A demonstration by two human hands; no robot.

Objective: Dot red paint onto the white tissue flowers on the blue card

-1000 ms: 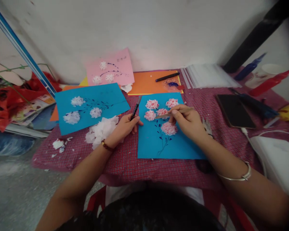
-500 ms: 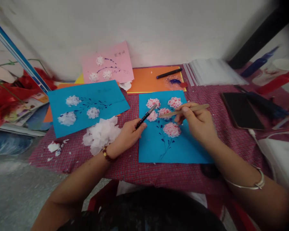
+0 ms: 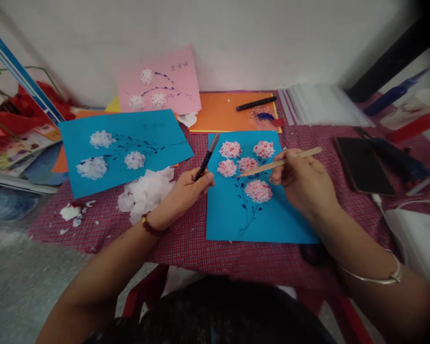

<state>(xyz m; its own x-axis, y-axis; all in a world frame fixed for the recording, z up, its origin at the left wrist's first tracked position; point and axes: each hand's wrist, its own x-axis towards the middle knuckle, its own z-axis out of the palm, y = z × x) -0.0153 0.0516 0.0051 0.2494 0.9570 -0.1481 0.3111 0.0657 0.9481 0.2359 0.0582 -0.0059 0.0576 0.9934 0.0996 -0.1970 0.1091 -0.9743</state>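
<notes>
While the right hand [image 3: 304,184] pinches a wooden stick [image 3: 267,167] and the left hand [image 3: 189,188] a dark pen-like tool [image 3: 208,155], the blue card [image 3: 224,217] beneath, near the worktop [image 3: 186,246]'s front edge, bears five flowers [image 3: 258,191] and stems [image 3: 250,220]; what remains is unclear.

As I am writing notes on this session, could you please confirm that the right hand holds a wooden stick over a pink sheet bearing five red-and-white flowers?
Not quite: the sheet is blue, not pink, as the head view shows. The right hand does hold a wooden stick over it, and it bears five red-and-white flowers.
</notes>
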